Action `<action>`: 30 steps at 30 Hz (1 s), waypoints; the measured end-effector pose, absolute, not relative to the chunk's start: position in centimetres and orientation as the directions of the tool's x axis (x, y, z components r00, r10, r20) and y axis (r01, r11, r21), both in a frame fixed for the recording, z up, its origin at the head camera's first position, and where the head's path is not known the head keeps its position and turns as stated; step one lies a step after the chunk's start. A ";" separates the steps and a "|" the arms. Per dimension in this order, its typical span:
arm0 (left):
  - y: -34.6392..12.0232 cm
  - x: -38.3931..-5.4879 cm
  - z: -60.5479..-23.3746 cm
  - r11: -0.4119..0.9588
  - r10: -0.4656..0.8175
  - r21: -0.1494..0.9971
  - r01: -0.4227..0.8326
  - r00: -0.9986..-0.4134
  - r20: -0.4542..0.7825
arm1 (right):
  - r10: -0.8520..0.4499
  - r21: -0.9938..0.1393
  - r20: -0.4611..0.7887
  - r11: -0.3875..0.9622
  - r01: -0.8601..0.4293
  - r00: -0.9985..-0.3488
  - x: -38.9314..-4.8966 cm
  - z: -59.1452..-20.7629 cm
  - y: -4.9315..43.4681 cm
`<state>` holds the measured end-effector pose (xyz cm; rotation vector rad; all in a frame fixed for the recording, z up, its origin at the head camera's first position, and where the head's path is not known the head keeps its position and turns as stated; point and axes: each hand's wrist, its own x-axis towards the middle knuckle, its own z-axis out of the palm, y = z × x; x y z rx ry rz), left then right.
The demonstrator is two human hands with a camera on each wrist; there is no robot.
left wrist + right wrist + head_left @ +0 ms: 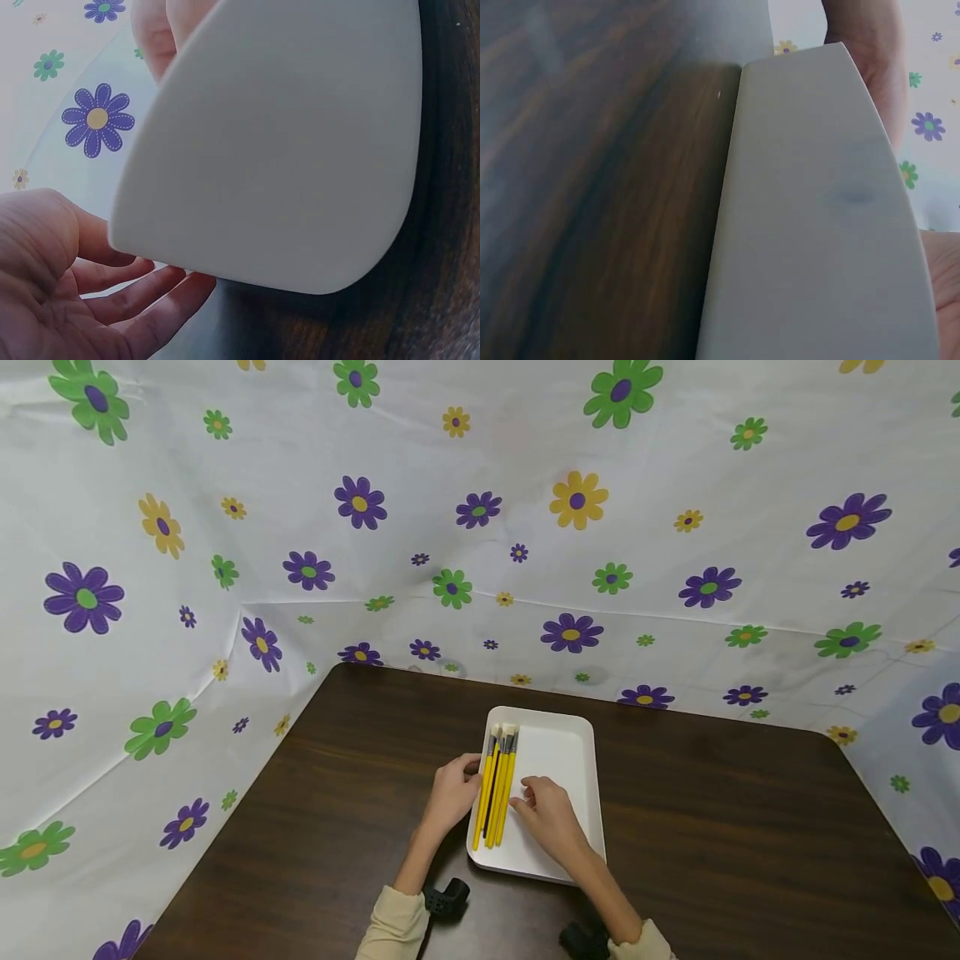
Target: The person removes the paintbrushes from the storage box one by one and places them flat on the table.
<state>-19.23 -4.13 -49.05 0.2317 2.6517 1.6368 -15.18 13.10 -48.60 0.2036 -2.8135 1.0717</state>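
Note:
Several paintbrushes [501, 789], most yellow-handled and one black-handled, lie side by side along the left of a white rectangular tray [555, 752]. Their pale bristles point away from me. My left hand [453, 793] is at the tray's left edge, thumb and fingers apart. In the left wrist view, that hand's relaxed fingertips [196, 281] are right at the tray's outer wall [285, 165]. Over the tray, just right of the brushes, my right hand [551, 817] has its fingers loosely bent, with a gap before the thumb. The tray wall [817, 210] hides most of it in the right wrist view.
The tray stands on a dark wooden table [712, 827]. Behind and at the sides hangs a white sheet [525, 460] printed with flowers. A black wrist camera [450, 897] sits below the left hand, and another [583, 941] is at the right wrist.

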 end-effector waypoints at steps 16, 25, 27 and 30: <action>-4.2 -19.3 -49.1 0.456 0.126 0.881 0.124 -0.989 0.074 | -0.072 -0.709 0.137 0.690 -0.148 -0.988 -16.3 -49.0 11.6; -4.2 -19.2 -49.0 0.463 0.125 0.878 0.126 -0.989 0.076 | -0.023 -0.776 0.046 0.628 -0.050 -0.999 -17.0 -48.8 10.9; -4.2 -19.2 -49.0 0.459 0.126 0.879 0.129 -0.989 0.079 | -0.018 -0.778 0.032 0.628 -0.037 -0.999 -17.0 -48.8 10.8; -4.2 -19.2 -49.0 0.460 0.129 0.878 0.135 -0.988 0.084 | -0.009 -0.784 0.013 0.621 -0.016 -1.000 -17.1 -48.7 10.7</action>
